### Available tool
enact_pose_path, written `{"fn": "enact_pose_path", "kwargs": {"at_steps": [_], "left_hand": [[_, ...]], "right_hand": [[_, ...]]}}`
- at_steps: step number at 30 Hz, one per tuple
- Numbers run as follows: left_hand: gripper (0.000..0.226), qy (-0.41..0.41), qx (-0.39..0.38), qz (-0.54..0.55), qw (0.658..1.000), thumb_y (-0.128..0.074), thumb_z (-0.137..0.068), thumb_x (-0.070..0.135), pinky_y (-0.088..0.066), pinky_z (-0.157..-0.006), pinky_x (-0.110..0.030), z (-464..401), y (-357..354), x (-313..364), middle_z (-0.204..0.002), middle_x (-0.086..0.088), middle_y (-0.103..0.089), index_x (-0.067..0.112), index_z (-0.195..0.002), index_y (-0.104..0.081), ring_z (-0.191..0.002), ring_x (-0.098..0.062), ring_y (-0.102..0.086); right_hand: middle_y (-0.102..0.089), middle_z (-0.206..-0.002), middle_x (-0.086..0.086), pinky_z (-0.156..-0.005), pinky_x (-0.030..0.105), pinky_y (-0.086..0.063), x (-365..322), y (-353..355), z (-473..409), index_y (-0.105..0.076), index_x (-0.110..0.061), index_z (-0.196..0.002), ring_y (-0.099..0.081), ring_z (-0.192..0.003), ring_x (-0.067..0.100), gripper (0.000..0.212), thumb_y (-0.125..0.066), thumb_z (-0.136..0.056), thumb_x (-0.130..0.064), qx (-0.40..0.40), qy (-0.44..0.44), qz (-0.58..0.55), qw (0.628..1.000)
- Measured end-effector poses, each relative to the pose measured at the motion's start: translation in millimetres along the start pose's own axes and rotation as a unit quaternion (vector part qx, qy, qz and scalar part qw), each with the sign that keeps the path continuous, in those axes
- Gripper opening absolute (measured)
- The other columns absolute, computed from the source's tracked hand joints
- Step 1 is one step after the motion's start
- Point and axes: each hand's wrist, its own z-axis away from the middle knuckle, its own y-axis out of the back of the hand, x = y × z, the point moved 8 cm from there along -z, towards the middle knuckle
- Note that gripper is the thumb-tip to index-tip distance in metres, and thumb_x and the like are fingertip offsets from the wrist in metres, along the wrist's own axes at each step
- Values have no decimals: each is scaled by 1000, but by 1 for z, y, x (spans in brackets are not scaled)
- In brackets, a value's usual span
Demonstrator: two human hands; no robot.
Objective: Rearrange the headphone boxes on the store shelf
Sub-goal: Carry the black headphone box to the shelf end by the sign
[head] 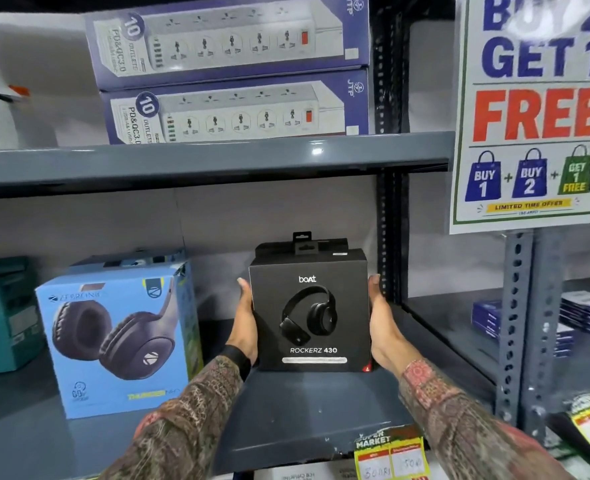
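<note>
A black boAt Rockerz 430 headphone box (pixel 310 313) stands upright on the grey lower shelf (pixel 286 420), near its right end. My left hand (pixel 244 322) presses its left side and my right hand (pixel 381 323) its right side, so both grip it. Right behind it, partly hidden, stands a second black box (pixel 324 243). A blue Zebronics headphone box (pixel 117 337) stands to the left, turned slightly, with another blue box behind it. A teal box (pixel 2 317) sits at the far left edge.
The upper shelf (pixel 210 157) carries two stacked purple power-strip boxes (pixel 231 74). A perforated upright post (pixel 389 233) stands just right of the black box. A "Buy 2 Get 1 Free" sign (pixel 532 109) hangs at right. Price tags (pixel 390 459) stick to the shelf's front edge.
</note>
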Motion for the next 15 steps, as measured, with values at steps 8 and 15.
{"fn": "enact_pose_path", "kwargs": {"at_steps": [8,15], "left_hand": [[88,10,-5,2,1000,-33,-92,89,-58,-103,-48,1,-2,-8,-124,-11,-84,25,-131,-79,-117,-31,-77],[84,30,8,9,999,-29,-96,85,-65,-84,-41,4,-9,-25,-114,-10,-87,25,-119,-84,-104,-30,-83]], "right_hand": [[-61,-154,11,-124,61,-35,3,7,-21,-58,-28,-151,-51,-147,33,106,-41,-73,-97,8,-16,30,999],[-78,-125,16,-103,54,-57,-1,29,-40,-76,-21,-130,-74,-108,33,76,-49,-91,-80,41,-14,3,999]]}}
